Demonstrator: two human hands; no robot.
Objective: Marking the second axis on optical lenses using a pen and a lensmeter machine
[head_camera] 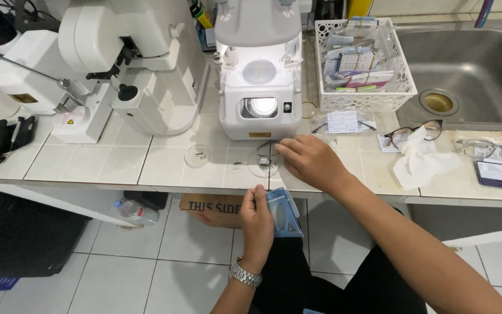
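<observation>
Right hand (309,160) stretched onto the tiled counter (88,163), fingertips pinched narrow on the thin dark frame piece (267,152) lying just in front of the white lens machine (257,75). Clear round lens (262,168) directly below that machine, touching or nearly under the same fingertips; exact contact hard to tell. Second clear lens (197,155) further left of the machine, apart from both hands. Left hand (258,224) lower, off the counter edge, closed around a small blue packet (283,212), long side running toward the machine. Right hand plainly nearer the frame piece. White basket (367,58) right of the machine, brown-rimmed glasses (413,132) beyond.
</observation>
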